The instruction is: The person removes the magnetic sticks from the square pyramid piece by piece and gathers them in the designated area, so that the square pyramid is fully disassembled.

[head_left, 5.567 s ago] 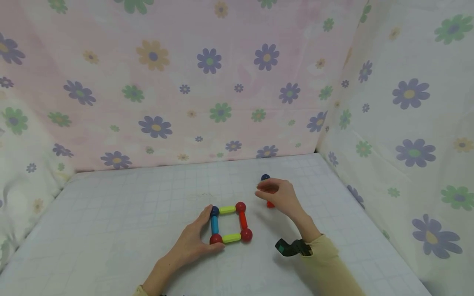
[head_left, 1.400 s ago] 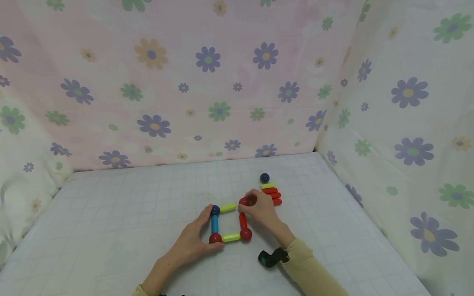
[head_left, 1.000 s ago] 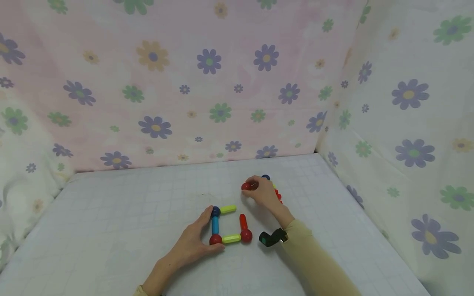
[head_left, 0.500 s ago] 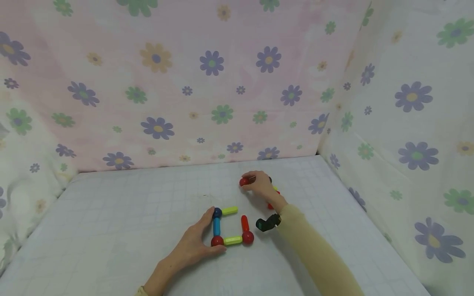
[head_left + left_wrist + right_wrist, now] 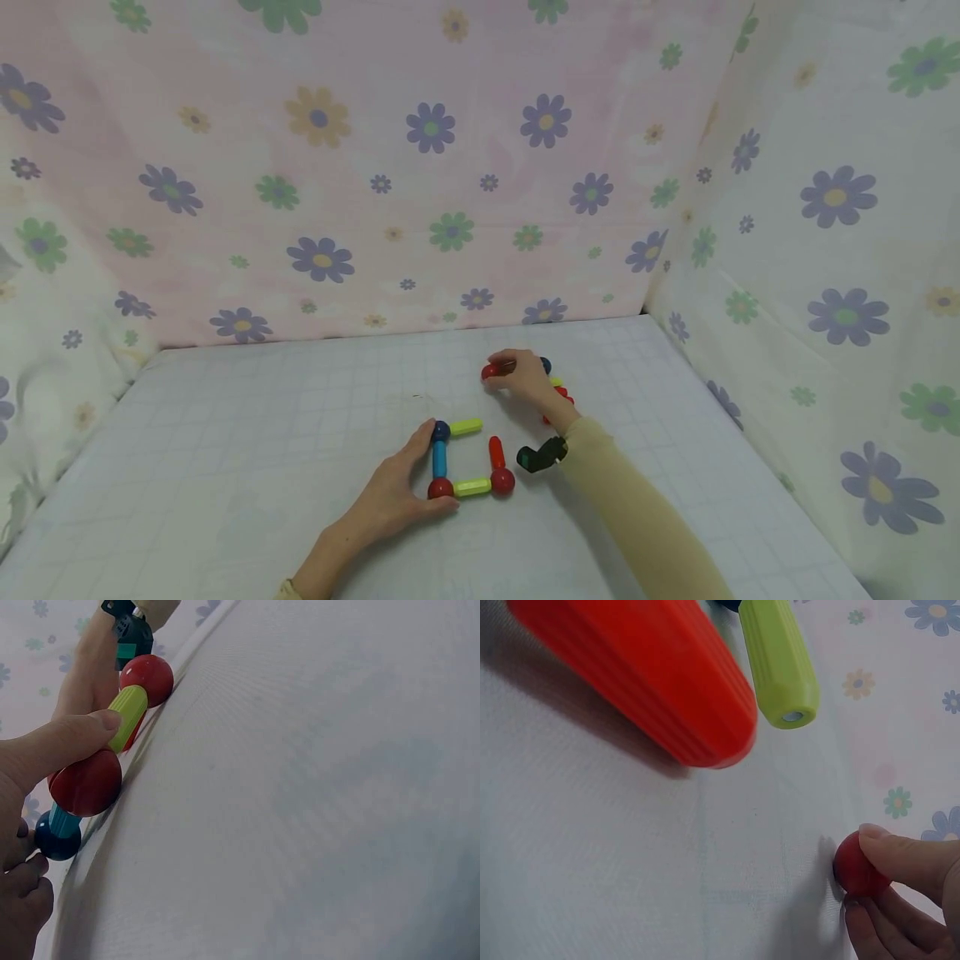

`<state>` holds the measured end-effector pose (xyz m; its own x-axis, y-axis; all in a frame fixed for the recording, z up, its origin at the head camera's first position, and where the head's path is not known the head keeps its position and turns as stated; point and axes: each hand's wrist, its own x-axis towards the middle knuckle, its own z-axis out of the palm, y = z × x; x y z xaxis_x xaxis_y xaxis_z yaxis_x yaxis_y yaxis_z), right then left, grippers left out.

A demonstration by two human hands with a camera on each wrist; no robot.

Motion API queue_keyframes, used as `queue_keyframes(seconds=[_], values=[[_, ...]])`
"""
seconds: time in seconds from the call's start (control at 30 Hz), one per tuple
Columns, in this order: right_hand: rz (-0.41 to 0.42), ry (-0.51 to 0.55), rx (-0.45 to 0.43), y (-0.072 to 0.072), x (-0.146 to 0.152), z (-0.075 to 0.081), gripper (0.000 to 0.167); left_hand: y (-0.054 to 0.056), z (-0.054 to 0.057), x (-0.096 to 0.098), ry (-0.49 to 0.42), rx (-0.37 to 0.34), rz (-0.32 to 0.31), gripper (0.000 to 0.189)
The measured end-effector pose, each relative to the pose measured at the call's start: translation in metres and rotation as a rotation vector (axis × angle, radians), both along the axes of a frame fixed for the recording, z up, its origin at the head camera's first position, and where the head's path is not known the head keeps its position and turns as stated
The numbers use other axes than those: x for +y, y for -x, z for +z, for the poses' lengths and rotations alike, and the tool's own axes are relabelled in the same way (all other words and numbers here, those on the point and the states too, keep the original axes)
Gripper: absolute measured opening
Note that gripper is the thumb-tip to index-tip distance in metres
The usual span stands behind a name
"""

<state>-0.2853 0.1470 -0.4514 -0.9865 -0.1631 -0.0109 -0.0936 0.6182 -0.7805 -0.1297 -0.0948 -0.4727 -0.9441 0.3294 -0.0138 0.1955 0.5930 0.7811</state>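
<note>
One white table point(image 5: 285, 467) lies beneath our left hand point(image 5: 390, 492) and right hand point(image 5: 525, 381), which are apart: the left grips the ball-and-rod frame point(image 5: 472, 487); loose rods point(image 5: 667, 682) lie beside the right, which pinches a red ball point(image 5: 490, 372) beyond the frame.

I see a gap at the far-right corner of the frame point(image 5: 472, 487); left hand point(image 5: 386, 496) bars its left side.

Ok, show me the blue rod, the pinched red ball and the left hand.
Blue rod point(image 5: 439, 459): head view, middle of its length.
Pinched red ball point(image 5: 854, 870): right wrist view, exposed side.
Left hand point(image 5: 390, 492): head view, middle of its back.
</note>
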Motion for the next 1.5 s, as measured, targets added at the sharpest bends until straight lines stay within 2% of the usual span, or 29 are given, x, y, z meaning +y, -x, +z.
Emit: queue_keyframes(seconds=[0.33,0.53,0.67,0.83,0.97,1.1,1.27,1.5], values=[[-0.001,0.008,0.013,-0.001,0.001,0.0,0.043,0.0,0.0,0.0,0.005,-0.012,0.007,0.111],[-0.015,0.017,0.046,-0.008,0.005,0.002,0.047,0.0,0.001,0.0,0.005,-0.015,0.007,0.111],[-0.029,0.058,0.083,-0.02,0.009,0.008,0.048,0.0,0.001,0.001,0.008,-0.02,0.006,0.111],[-0.002,0.079,0.092,-0.047,0.012,0.018,0.047,-0.001,0.003,0.0,0.006,-0.02,0.013,0.11],[0.059,0.061,0.045,-0.07,0.016,0.022,0.043,-0.001,0.003,0.0,0.006,-0.021,0.019,0.11],[0.127,0.042,-0.011,-0.086,0.023,0.02,0.041,-0.001,0.003,0.001,0.009,-0.023,0.023,0.111],[0.173,0.011,-0.047,-0.095,0.03,0.014,0.039,-0.001,0.003,0.0,0.005,-0.017,0.024,0.111],[0.247,-0.002,-0.08,-0.097,0.03,0.005,0.041,0.0,0.0,0.001,0.003,-0.012,0.021,0.112]])
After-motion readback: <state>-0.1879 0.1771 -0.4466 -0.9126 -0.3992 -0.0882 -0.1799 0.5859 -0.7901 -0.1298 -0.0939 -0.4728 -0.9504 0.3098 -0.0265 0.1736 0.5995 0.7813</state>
